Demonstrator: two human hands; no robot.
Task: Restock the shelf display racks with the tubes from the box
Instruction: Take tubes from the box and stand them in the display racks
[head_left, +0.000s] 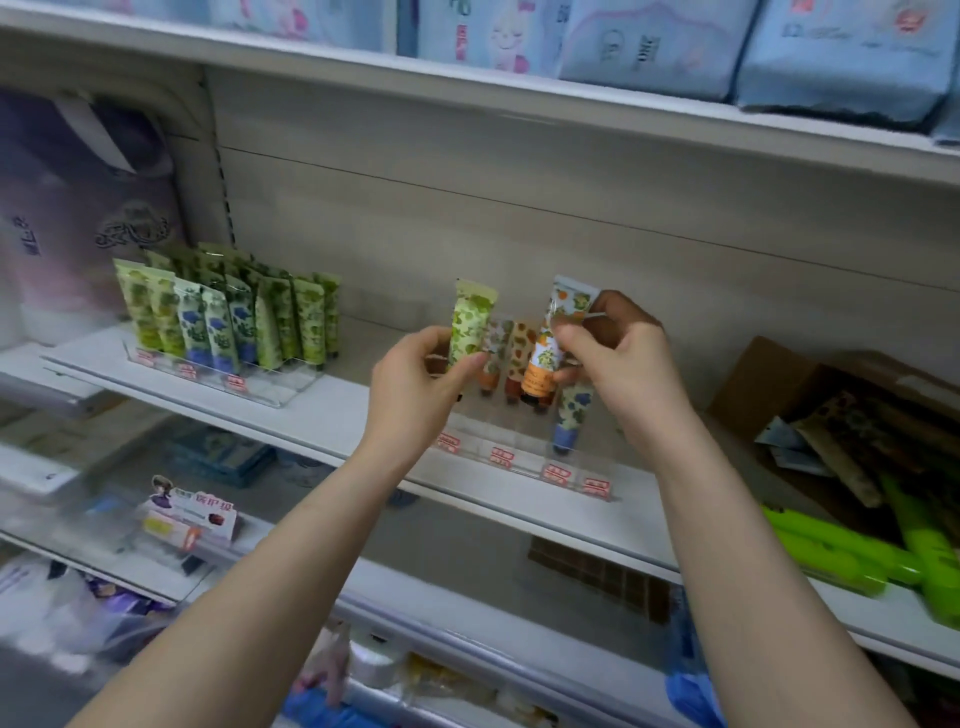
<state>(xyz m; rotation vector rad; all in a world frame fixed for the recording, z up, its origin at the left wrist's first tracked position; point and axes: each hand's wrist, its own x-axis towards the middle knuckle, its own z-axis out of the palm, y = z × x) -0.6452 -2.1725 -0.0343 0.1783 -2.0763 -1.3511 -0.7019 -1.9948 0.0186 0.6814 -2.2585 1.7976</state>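
My left hand (415, 382) holds a green-patterned tube (470, 325) upright above the middle shelf (332, 415). My right hand (618, 358) grips an orange-patterned tube (553, 345) upright beside it. Both hover over a clear display rack (519, 457) with red price tags. In that rack stand two orange-capped tubes (506, 358) and one blue-capped tube (571, 415). To the left, another clear rack (228, 384) is full of several green and blue tubes (223, 312). At the right, an open cardboard box (769, 384) on the shelf holds more tubes (852, 457).
Bright green packages (862, 551) lie on the shelf in front of the box. Blue soft packs (727, 47) fill the upper shelf. A large pale pack (67, 234) stands at far left. Lower shelves hold assorted small goods (187, 519).
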